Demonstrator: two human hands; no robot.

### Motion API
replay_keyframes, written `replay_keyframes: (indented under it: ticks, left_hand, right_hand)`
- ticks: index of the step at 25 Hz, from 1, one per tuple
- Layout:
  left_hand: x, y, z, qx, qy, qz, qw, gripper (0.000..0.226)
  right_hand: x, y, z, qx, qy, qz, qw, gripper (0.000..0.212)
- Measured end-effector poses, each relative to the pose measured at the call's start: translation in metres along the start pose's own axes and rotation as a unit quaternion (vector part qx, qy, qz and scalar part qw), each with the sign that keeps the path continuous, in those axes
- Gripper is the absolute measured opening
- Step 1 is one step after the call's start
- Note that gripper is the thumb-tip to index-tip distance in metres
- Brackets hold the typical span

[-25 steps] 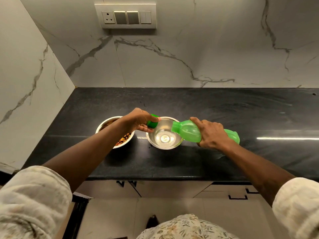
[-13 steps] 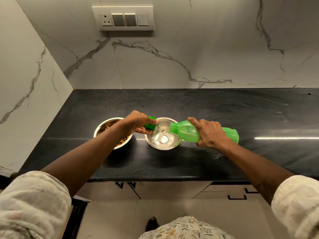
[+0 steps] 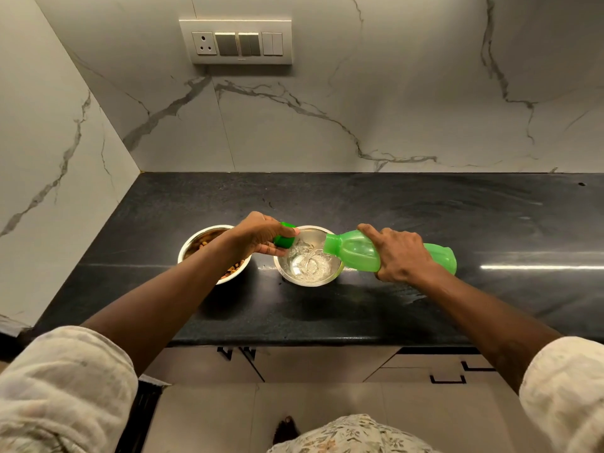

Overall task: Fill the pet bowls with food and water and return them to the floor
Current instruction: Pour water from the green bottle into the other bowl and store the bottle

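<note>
Two steel bowls stand side by side on the black counter (image 3: pixel 425 217). The left bowl (image 3: pixel 196 243) holds brown pet food and is partly hidden by my left forearm. The right bowl (image 3: pixel 327 273) has water splashing in it. My right hand (image 3: pixel 398 253) grips a green bottle (image 3: pixel 356 250), tipped almost flat, its open mouth over the bowl's right rim, water running out. My left hand (image 3: pixel 258 233) holds the green cap (image 3: pixel 283 238) above the bowl's left rim.
Marble walls close the counter at the back and left. A switch panel (image 3: pixel 240 40) hangs on the back wall. Cabinet doors (image 3: pixel 327 364) sit under the counter's front edge, and a foot (image 3: pixel 286 429) stands on the tiled floor below.
The bottle has tipped further and water now pours into the right bowl, which held almost none a second ago. The left hand with the cap has stayed beside the bowl.
</note>
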State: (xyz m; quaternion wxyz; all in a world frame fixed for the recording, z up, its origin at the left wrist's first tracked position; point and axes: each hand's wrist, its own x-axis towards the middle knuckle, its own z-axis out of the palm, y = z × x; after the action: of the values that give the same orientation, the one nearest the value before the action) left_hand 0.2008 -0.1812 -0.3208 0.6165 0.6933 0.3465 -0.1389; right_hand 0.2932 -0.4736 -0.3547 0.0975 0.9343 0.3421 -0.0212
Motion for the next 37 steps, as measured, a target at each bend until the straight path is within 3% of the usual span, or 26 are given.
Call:
replay_keyframes:
  ticks: [37]
  left_hand:
    - [-0.004, -0.004, 0.009, 0.009, 0.007, 0.003, 1.0, 0.053]
  right_hand:
    - [-0.01, -0.001, -0.024, -0.008, 0.016, 0.003, 1.0, 0.108]
